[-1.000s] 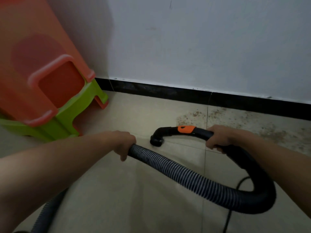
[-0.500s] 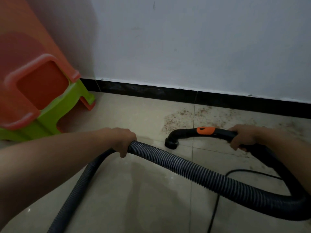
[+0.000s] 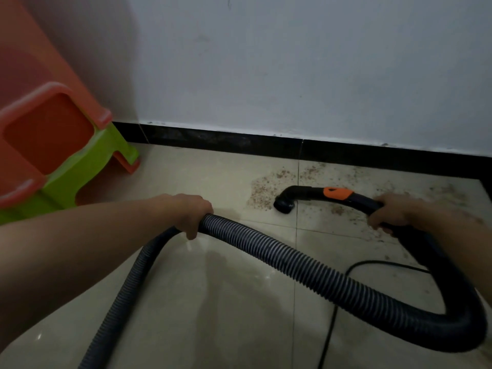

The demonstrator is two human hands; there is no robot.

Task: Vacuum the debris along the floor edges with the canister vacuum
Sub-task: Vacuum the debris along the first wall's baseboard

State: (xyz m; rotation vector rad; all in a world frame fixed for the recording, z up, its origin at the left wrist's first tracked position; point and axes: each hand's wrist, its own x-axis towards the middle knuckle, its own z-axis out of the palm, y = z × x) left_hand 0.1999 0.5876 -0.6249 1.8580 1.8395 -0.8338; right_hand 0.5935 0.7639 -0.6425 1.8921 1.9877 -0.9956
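Right hand [image 3: 391,211] grips the handle [image 3: 359,201], left hand [image 3: 186,211] grips the hose [image 3: 279,257]; nozzle [image 3: 284,205] sits at the debris [image 3: 266,190] edge, debris running rightward along the skirting [image 3: 239,142].

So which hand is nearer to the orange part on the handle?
Right. The right hand grips the handle just behind the orange part; the left hand holds the hose, farther left.

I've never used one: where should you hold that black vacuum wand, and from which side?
Grip the curved handle behind the orange slider, from above, as the right hand does; its arch leaves finger room beneath and aims the nozzle down.
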